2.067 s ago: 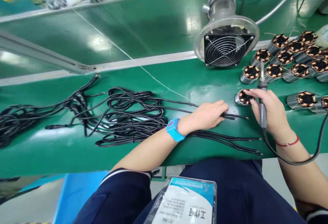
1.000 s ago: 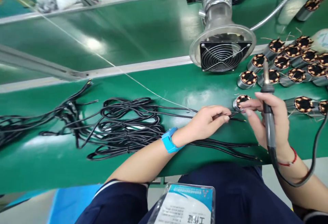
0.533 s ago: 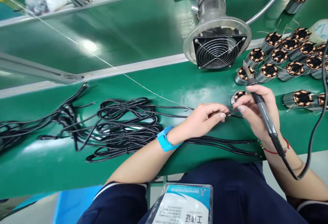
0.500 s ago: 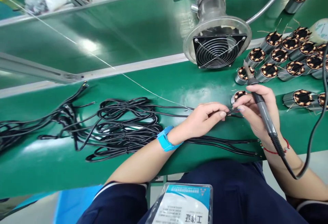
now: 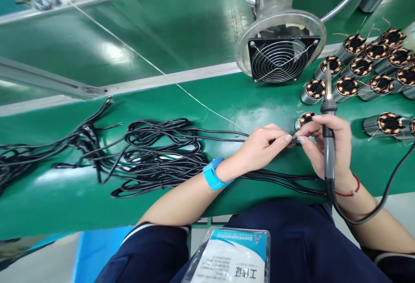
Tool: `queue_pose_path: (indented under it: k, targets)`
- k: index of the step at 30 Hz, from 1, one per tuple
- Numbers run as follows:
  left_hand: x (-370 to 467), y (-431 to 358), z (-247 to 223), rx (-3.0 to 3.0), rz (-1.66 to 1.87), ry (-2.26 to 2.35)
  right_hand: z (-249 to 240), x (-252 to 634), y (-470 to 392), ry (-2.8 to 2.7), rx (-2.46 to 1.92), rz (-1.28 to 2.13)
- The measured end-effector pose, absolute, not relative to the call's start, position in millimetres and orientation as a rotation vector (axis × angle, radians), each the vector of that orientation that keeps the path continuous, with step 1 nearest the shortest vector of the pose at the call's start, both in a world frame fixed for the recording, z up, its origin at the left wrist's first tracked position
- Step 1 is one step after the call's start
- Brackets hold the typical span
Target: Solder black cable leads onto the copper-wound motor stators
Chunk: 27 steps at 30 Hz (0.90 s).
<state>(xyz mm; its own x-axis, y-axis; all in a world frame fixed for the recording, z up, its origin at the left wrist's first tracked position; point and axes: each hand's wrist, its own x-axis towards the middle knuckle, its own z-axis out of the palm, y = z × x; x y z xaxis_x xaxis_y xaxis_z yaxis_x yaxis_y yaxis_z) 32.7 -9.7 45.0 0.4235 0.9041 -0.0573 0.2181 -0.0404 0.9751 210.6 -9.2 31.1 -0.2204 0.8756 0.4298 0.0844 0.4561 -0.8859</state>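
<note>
My left hand (image 5: 264,147), with a blue band at the wrist, pinches the end of a black cable (image 5: 223,136). A thin pale strand (image 5: 207,109), perhaps solder wire, runs down to the same hand from the upper left. My right hand (image 5: 333,144) carries a soldering iron (image 5: 329,149) between its fingers, tip pointing up and away. The thumb and a fingertip of this hand also meet at the cable's coloured wire ends, touching the left fingertips. Just beyond them stands a motor stator (image 5: 306,120) with copper windings, partly hidden by the right hand.
Coiled black cables (image 5: 165,157) lie left of my hands, with more cable ends (image 5: 106,103) farther left. A fan (image 5: 280,60) on a metal duct faces me. Several stators (image 5: 361,67) stand at the right. The iron's cord (image 5: 385,201) loops past my right forearm.
The soldering iron has swung from leaning left to nearly upright in my right hand. Both hands stay together at the cable end. The whole view has shifted slightly.
</note>
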Motion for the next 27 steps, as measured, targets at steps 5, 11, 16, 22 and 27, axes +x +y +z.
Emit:
queue_pose_path:
  k: [5, 11, 16, 22, 27]
  targets:
    - [31.9, 0.2, 59.5, 1.197, 0.681, 0.918, 36.6, 209.4, -11.2, -1.618, -0.897, 0.877]
    - [33.7, 24.5, 51.3, 1.319, 0.738, 1.154, 36.5, 224.9, -5.5, -1.737, -1.256, 0.616]
    - [35.0, 27.1, 39.3, 1.281, 0.822, 1.205, 24.8, 236.0, -2.6, -1.846, -1.494, 0.407]
    - [32.2, 25.1, 39.1, 1.284, 0.805, 1.217, 21.1, 231.8, 3.8, -1.828, -1.324, 0.482]
    - [32.4, 28.1, 36.9, 1.311, 0.790, 1.246, 29.4, 231.9, -6.4, -1.625, -1.149, 0.404]
